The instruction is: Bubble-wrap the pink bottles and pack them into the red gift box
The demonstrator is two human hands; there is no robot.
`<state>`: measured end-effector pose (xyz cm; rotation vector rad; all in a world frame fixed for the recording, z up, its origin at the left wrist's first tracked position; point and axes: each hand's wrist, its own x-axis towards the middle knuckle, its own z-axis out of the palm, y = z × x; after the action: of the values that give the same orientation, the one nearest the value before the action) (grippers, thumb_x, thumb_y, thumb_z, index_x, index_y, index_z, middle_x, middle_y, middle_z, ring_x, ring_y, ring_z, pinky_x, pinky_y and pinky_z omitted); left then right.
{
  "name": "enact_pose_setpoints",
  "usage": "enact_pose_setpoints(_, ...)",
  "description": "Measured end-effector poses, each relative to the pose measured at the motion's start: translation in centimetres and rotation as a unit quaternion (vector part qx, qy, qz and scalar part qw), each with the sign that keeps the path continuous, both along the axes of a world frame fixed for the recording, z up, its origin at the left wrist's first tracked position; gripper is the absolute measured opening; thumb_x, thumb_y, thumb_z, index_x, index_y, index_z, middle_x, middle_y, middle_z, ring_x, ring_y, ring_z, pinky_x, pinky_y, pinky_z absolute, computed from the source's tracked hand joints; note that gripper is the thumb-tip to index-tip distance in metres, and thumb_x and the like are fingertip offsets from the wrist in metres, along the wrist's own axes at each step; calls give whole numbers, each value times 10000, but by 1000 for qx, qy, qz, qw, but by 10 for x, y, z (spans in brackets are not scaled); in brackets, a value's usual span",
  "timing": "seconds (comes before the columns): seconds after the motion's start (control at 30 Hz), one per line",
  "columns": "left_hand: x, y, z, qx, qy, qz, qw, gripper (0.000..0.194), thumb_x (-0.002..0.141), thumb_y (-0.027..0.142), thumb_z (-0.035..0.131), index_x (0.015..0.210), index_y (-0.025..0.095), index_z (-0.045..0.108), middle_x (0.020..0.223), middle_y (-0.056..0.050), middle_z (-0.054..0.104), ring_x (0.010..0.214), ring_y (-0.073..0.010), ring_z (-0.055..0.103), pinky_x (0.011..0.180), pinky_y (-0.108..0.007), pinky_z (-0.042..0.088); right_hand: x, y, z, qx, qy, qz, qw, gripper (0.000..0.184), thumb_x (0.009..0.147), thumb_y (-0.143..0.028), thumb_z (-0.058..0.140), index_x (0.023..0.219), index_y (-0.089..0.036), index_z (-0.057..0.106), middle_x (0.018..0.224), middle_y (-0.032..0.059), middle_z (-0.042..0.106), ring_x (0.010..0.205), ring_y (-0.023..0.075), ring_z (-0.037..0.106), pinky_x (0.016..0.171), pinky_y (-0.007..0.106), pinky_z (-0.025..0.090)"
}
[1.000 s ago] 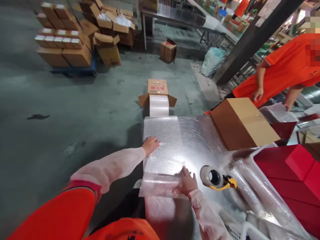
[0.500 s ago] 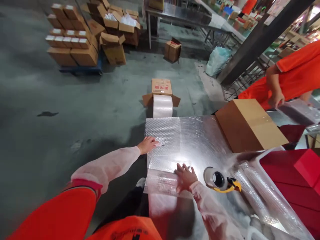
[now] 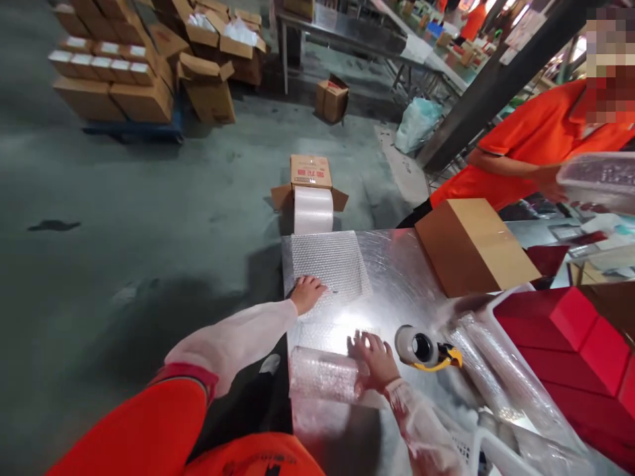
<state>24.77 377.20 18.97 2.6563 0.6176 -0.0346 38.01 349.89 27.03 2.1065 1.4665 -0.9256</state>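
Note:
A sheet of clear bubble wrap (image 3: 327, 254) lies along the left side of the metal table. My left hand (image 3: 307, 295) rests flat on it near the table's left edge, fingers extended. Closer to me is a rolled bundle of bubble wrap (image 3: 325, 375); what is inside, if anything, I cannot make out. At the bundle's right end, my right hand (image 3: 376, 360) touches it with fingers spread and curved. Just right of that hand stands a tape dispenser (image 3: 421, 347) with a yellow handle.
A large bubble wrap roll (image 3: 313, 210) sits beyond the table, before an open carton (image 3: 310, 172). To the right are a brown box (image 3: 476, 248), bubble-wrapped tubes (image 3: 501, 370) in a white-rimmed container and red boxes (image 3: 555, 337). A co-worker (image 3: 536, 145) holds a clear plastic tub.
The bubble wrap under my right hand has gone from lying fairly flat to a thicker roll. My left hand stays on the sheet. The co-worker has lifted a clear tub.

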Motion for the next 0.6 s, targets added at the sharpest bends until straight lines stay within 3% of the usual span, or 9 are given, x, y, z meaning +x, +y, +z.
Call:
enact_pose_setpoints(0.1,-1,-13,4,-5,-14,17,1000,321,962,363,581,1261,272,658,1174,-99,645,1153,-284,477,956,-431,343,1,23,-1,6,6,10,1000,1175,649,-430,841,1613,-217,202,1663,170,211,1528,339,185,1230,529,160)
enact_pose_setpoints(0.17,2,-8,7,-6,-23,29,999,345,947,378,604,1270,267,654,1182,-102,643,1143,-284,489,938,-423,349,1,37,-2,4,10,9,1000,1073,721,-426,789,1606,-203,224,1626,179,300,1486,344,281,1221,545,173)
enact_pose_setpoints(0.33,10,6,15,-6,-11,33,999,372,898,380,670,1253,271,653,1201,-94,646,1154,-285,502,934,-421,347,1,49,-1,24,-18,17,999,727,815,-384,693,1476,-185,466,1486,190,483,1356,348,435,1190,554,206)
enact_pose_setpoints(0.43,8,-4,26,0,-25,37,999,391,903,408,653,1260,248,647,1225,-113,637,1174,-299,506,965,-444,343,2,46,3,30,-19,49,998,752,731,-494,766,1359,-129,566,1464,218,480,1359,362,421,1200,524,189)
enact_pose_setpoints(0.53,4,-34,42,-24,-52,-32,998,498,882,483,656,1299,213,625,1269,-136,629,1210,-312,512,1030,-461,346,1,43,8,36,-16,67,997,796,709,-464,786,1383,-127,532,1434,215,526,1370,357,436,1210,500,170)
enact_pose_setpoints(0.6,3,-62,53,-73,-31,-108,991,635,812,566,703,1317,191,615,1245,-145,657,1192,-318,551,1040,-453,383,-1,41,13,32,-11,71,997,693,784,-401,719,1397,-153,513,1366,188,605,1309,332,525,1208,494,172)
